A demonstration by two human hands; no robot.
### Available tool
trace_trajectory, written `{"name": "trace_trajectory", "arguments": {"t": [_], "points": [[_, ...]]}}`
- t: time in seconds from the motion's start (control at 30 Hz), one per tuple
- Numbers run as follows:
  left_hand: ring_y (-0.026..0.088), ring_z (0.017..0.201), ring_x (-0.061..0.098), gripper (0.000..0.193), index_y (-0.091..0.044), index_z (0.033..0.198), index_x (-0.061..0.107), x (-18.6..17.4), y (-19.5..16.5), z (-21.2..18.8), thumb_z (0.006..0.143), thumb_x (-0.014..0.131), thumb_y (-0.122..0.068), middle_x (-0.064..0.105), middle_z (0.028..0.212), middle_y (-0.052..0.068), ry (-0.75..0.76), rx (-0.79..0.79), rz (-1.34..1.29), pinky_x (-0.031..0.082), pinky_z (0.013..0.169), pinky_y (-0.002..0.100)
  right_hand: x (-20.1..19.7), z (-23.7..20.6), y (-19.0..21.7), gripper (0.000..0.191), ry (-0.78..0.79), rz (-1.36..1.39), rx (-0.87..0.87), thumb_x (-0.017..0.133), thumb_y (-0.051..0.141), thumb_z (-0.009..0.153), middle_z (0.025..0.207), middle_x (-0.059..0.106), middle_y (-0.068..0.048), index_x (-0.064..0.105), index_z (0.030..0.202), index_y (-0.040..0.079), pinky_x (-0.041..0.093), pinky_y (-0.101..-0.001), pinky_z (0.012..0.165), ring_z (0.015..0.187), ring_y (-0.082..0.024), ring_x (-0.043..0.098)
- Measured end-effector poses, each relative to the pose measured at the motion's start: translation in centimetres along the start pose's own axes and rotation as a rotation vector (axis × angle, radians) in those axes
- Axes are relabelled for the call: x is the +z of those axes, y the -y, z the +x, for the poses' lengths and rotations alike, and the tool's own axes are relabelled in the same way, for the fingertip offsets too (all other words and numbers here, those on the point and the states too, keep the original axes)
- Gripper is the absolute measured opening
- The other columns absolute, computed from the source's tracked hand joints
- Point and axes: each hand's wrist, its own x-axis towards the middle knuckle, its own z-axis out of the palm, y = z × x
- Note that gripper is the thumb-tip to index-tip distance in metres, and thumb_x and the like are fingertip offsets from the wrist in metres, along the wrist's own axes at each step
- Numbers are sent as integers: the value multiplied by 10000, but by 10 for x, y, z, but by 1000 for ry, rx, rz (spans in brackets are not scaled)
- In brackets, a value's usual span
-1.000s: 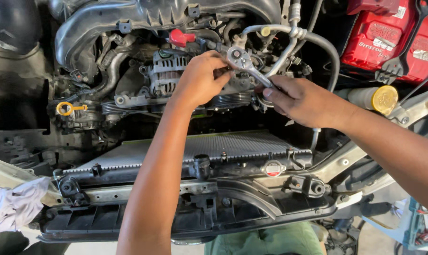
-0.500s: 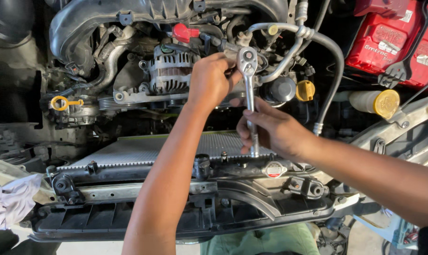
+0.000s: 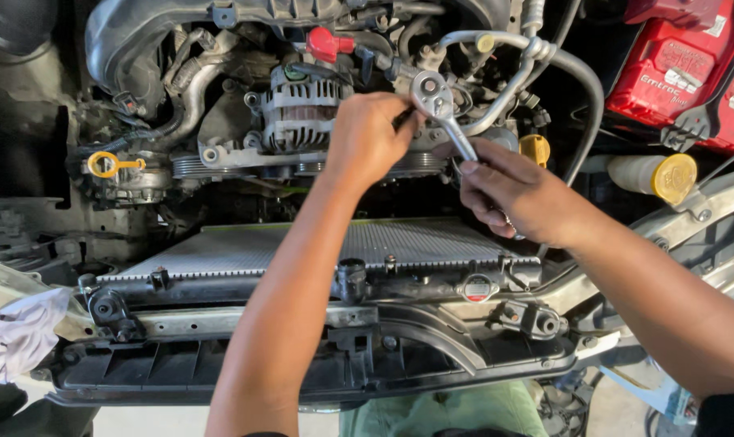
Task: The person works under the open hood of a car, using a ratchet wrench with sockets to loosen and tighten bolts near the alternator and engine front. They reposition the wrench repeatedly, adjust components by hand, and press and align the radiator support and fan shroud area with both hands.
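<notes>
I look down into an open engine bay. A silver ratchet wrench (image 3: 441,109) stands at the upper middle, its round head beside the ribbed alternator (image 3: 301,108). My right hand (image 3: 513,193) grips the wrench's handle, which slants down to the right. My left hand (image 3: 369,137) reaches in from below and curls around the part just under the ratchet head, fingers closed against it. What the socket sits on is hidden by my left hand.
The radiator (image 3: 399,243) with its cap (image 3: 478,287) spans the front. A red battery (image 3: 683,69) sits at upper right, a yellow-capped reservoir (image 3: 654,176) below it. A yellow dipstick ring (image 3: 106,164) is at left, and a white rag (image 3: 15,336) lies at lower left.
The ratchet handle has swung from pointing right, to hanging straight down, to slanting down-right now. My right hand moved with it. My left hand stayed at the ratchet head.
</notes>
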Motion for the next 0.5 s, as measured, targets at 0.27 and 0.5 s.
{"name": "trace_trajectory", "arguments": {"t": [0.27,0.5], "points": [[340,759,703,224,-51,925,753,11,-18,5,734,830,-140,719,847,124,-141,-117,31,548,673,418,14,2,-8,393,74,338,-87,433,212,1053,708,376,5,492,1430,123,290,-232,426,510,-84,326],[351,824,694,176,-47,963,764,1,2,12,808,825,-105,714,874,138,6,48,23,547,726,436,-2,2,-6,389,42,222,-87,441,206,1062,725,380,21,504,1431,101,266,-219,446,564,-62,324]]}}
